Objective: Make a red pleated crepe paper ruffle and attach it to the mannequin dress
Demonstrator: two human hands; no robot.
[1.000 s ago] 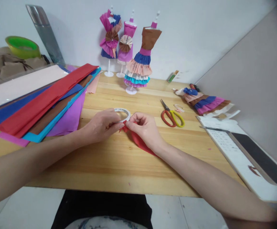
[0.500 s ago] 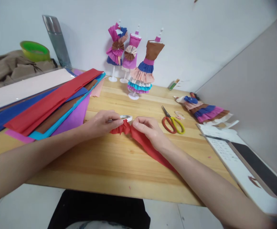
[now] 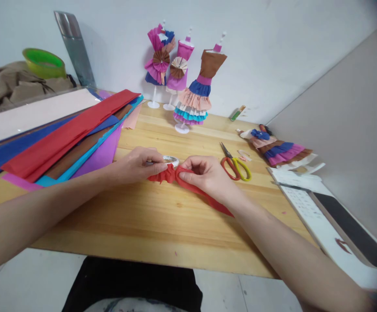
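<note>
Between my hands runs a strip of red crepe paper [image 3: 166,174], gathered into ruffles at its left part and smooth toward the right. My left hand [image 3: 139,164] pinches the ruffled part between thumb and fingers. My right hand [image 3: 204,175] grips the strip just right of the ruffles, thumb pressed on it, and the rest trails under my right wrist. Just behind the ruffles lies a white roll of tape [image 3: 171,160], partly covered by my left fingers. Scissors [image 3: 235,167] with one red and one yellow handle rest right of my right hand.
Folded crepe paper sheets [image 3: 74,134] spread over the left side. Three small mannequins in paper dresses [image 3: 193,102] stand along the wall; another dressed figure [image 3: 279,149] lies at right. A white box [image 3: 308,208], a green tape roll [image 3: 43,65] and a bottle [image 3: 78,52] flank the table.
My right hand has shifted slightly left and folded the red strip beside the ruffles. Less of its tail shows at right. My left hand keeps its pinch.
</note>
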